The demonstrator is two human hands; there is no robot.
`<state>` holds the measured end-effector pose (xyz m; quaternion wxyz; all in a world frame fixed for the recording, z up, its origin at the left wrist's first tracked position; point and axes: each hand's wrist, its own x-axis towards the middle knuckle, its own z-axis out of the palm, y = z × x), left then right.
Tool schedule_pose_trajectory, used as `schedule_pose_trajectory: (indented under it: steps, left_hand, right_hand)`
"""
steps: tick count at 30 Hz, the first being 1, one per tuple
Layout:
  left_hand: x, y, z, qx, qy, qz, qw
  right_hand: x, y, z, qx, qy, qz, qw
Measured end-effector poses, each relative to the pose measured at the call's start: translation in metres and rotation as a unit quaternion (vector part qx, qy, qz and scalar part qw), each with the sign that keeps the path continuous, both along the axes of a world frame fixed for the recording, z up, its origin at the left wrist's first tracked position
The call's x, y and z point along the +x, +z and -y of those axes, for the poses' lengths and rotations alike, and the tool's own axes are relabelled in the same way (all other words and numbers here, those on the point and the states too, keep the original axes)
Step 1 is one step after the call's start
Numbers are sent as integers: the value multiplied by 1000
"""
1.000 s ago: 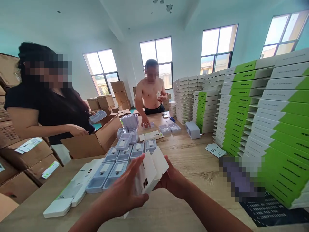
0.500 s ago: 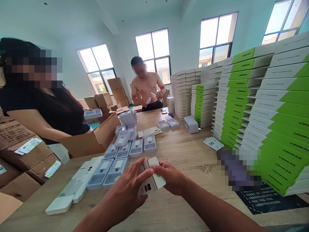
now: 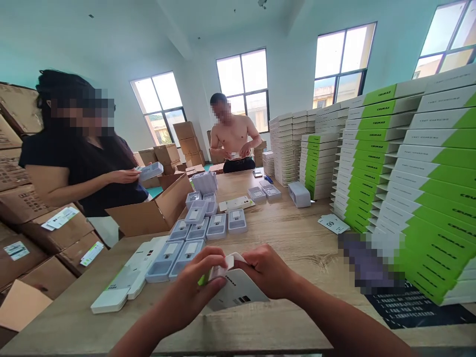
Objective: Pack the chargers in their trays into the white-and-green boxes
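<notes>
A white and green printed carton (image 3: 241, 288) is held above the near edge of the table, its flapped end toward me and upward. My left hand (image 3: 203, 280) pinches the carton's left side, thumb on the front panel and fingers at the flaps. My right hand (image 3: 269, 271) grips its right top edge, with the fingers partly hidden behind the flap. Just beyond my left hand stand several pale plastic trays (image 3: 159, 262) with small white items in them. To the left lies a pile of flat, unfolded cartons (image 3: 128, 275).
Tall stacks of white and green boxes (image 3: 372, 163) line the right side. Cards (image 3: 332, 224) and a blurred purple thing (image 3: 366, 263) lie before them. An open cardboard box (image 3: 148, 210) stands at left beside a co-worker (image 3: 85, 168). Another co-worker (image 3: 236, 134) stands at the far end.
The carton has turned so its printed front panel faces me, and both hands have shifted to its flapped top. The left co-worker has lifted a tray; the view has swung slightly left.
</notes>
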<state>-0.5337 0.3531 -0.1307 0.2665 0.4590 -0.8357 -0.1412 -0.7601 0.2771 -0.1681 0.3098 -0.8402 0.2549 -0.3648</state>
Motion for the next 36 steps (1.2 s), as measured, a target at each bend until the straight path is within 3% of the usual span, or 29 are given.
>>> schedule_pose_trajectory:
  steps: [4,10,14,19,24,26,28,31,34,36]
  left_hand:
    - [7,4,-8,1,5,6,1000]
    - [6,8,-18,-20,-56,20,998]
    - [2,27,-28,16,-92,62,994]
    - [1,29,-40,-87,-70,148,983]
    - [-10,27,-35,-97,-103,171,975]
    - [-13,27,-31,-91,-104,158,978]
    - [-14,23,-30,-84,-102,154,979]
    - [-16,16,-31,-70,-101,184,975]
    - [-18,10,-31,-61,-90,194,975]
    - [-19,6,-30,-61,-88,174,979]
  right_hand:
    - [-5,17,-11,-84,-13,-61,995]
    - [-8,34,-26,-35,-11,-97,995]
    - [-11,41,-35,-96,-22,-129,987]
    - [-19,55,-39,-118,47,-216,968]
    - [-18,46,-41,-212,2,-236,948]
    - [-19,37,-42,-164,-29,-186,968]
    - [-24,27,-45,-53,-58,-110,991]
    - [-32,12,-51,99,-98,8,990]
    - [-38,-3,-57,138,-104,103,979]
    - [-40,-12,-59,126,-62,149,979]
